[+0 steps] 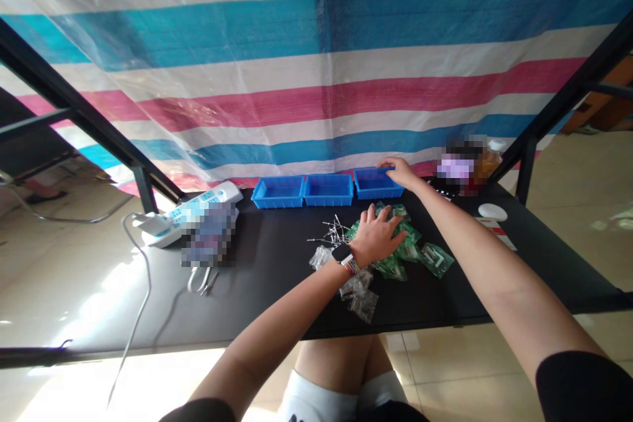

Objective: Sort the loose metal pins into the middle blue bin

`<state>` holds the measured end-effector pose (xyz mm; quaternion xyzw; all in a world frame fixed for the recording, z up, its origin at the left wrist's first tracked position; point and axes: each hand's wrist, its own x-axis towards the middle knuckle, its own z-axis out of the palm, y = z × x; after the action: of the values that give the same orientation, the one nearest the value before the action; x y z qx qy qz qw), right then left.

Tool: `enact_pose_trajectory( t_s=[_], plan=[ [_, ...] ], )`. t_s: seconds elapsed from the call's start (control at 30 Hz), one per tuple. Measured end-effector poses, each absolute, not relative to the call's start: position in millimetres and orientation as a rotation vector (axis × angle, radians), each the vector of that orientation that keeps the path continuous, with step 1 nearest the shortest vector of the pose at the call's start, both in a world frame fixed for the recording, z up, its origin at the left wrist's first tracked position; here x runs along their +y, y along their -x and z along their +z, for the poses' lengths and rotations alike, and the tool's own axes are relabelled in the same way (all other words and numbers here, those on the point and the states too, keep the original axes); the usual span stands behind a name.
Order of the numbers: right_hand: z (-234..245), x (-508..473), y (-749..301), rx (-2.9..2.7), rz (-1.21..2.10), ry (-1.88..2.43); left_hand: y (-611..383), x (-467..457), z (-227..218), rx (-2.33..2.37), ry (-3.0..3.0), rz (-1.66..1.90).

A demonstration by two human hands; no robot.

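Observation:
Three blue plastic bins stand in a row at the back of the table: the left bin (pixel 277 203), the middle bin (pixel 329 200) and the right bin (pixel 378 195), a small gap from the others. My right hand (pixel 401 173) grips the right end of that last bin, fingers over its rim. Spread-fingered, my left hand (pixel 376 236) lies on a pile of small green packets (pixel 409 249). Left of it are loose thin metal pins or rods (pixel 336 231), too small to name surely. Small clear bags (pixel 363 304) lie below my left wrist, which wears a watch (pixel 342 253).
A white power strip (pixel 225 194) with a plugged-in cable and a blurred object (pixel 210 234) are at the left. On the right lie a white oval object (pixel 492 212) and a card; a blurred purple item (pixel 455 168) stands behind. Striped sheeting (pixel 316 92) hangs at the back.

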<state>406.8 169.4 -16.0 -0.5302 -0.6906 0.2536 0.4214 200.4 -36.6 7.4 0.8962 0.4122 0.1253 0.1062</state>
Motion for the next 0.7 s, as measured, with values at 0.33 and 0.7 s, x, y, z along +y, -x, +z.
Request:
enact_pose_trajectory(
  t_s=[0.33, 0.7],
  plan=[
    [-19, 167, -401, -1.750, 0.627, 1.314, -200, -38, 11, 1.131, -2.667, 0.351],
    [-14, 145, -400, -1.756, 0.590, 1.338, -200, -38, 13, 1.048, -2.698, 0.389]
  ],
)
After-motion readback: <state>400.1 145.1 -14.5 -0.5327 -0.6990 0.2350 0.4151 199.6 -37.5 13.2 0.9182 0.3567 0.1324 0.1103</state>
